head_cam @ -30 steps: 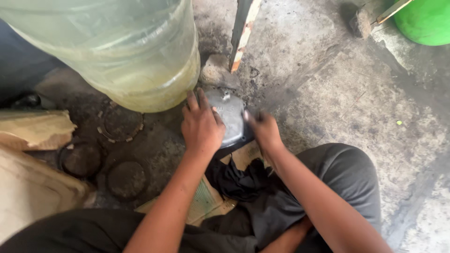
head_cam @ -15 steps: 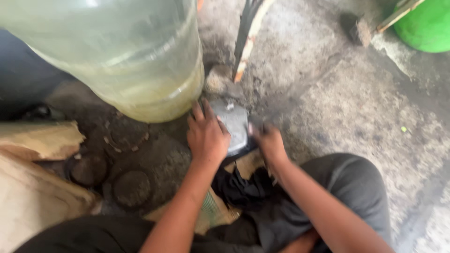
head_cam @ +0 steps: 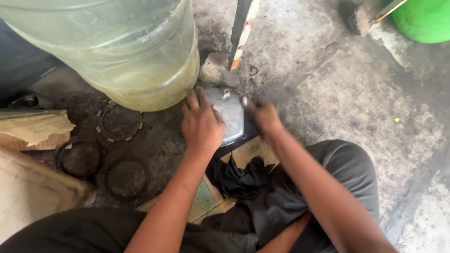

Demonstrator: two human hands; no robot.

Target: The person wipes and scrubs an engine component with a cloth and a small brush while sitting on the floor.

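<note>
A grey metal engine cover (head_cam: 228, 115) lies on the oily concrete floor (head_cam: 337, 93) near the middle of the view, dull silver, rounded, with a small boss at its twelve o'clock edge and grime along the rim. The left hand (head_cam: 202, 125) rests flat on its nine o'clock side, fingers spread and pressing down rather than curled around anything. The right hand (head_cam: 263, 117) sits at the cover's three o'clock edge; it is blurred, so I cannot tell whether it grips the rim or only touches it.

At eleven o'clock from the cover stands a large clear plastic water jug (head_cam: 117, 47), just beside the left fingertips, holding a shallow layer of yellowish liquid at its bottom. A green bucket (head_cam: 424, 18) sits well apart at two o'clock, its contents hidden. Three dark ring-shaped discs (head_cam: 119, 122) lie at nine o'clock, and a black rag (head_cam: 239, 175) lies at six o'clock over cardboard (head_cam: 246, 151).
</note>
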